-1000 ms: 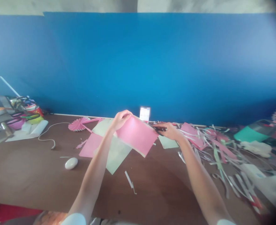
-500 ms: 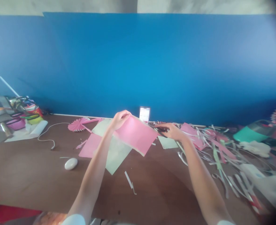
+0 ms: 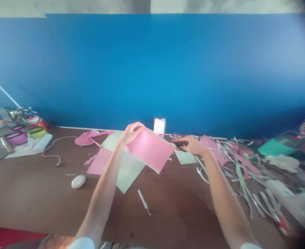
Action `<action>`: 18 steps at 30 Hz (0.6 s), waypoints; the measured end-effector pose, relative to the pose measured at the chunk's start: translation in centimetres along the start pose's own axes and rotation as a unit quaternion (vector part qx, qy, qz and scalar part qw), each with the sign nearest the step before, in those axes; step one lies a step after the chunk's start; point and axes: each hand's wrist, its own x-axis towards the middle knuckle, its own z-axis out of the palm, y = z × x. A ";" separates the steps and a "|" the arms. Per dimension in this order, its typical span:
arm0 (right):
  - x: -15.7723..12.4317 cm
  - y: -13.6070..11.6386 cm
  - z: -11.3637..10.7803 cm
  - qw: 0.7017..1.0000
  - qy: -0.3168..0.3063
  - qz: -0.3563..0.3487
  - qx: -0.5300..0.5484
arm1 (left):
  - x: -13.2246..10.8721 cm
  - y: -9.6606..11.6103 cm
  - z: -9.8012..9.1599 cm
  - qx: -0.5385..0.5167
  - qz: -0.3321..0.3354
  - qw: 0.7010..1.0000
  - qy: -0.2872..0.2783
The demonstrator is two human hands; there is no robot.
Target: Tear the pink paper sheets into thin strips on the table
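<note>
A pink paper sheet [image 3: 152,148] is held up above the table, its upper left corner pinched in my left hand [image 3: 133,132]. My right hand [image 3: 191,144] is closed around dark-handled scissors [image 3: 181,148] at the sheet's right corner. The blades are mostly hidden by the paper and fingers, so I cannot tell how far apart they are. Beneath the held sheet lie a pale green sheet [image 3: 129,173] and another pink sheet [image 3: 99,162]. A smaller pale green piece [image 3: 185,157] rests under my right hand.
Paper strips [image 3: 243,180] are heaped at the right, near a teal container [image 3: 278,147]. A folded pink paper fan [image 3: 86,138] lies at the back left. A white mouse [image 3: 78,181] and a white cable [image 3: 51,147] are on the brown table [image 3: 38,197]. A blue panel [image 3: 152,69] stands behind.
My right hand and the scissors have shifted slightly at the sheet's right corner. My left hand and the pink sheet stay nearly where they were.
</note>
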 end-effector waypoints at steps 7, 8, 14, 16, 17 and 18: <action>0.1 0.5 0.1 1.000 0.009 -0.012 0.001 | 0.0 -0.3 0.2 -0.010 0.000 1.000 0.010; 0.1 0.5 0.1 1.000 0.004 -0.012 0.004 | 0.0 -0.4 0.2 -0.013 0.002 1.000 0.011; 0.2 -0.2 0.2 1.000 -0.006 -0.012 0.000 | 0.1 -0.2 0.5 -0.023 0.018 1.000 -0.001; 0.3 -0.3 0.3 1.000 -0.003 -0.018 0.002 | 0.1 -0.1 0.7 -0.028 0.022 0.999 -0.004; 0.3 -0.4 0.3 1.000 -0.001 -0.020 0.004 | 0.1 -0.1 0.8 -0.031 0.023 0.999 -0.005; 0.4 -0.3 0.4 1.000 0.001 -0.022 0.007 | 0.2 -0.1 0.8 -0.033 0.024 0.999 -0.004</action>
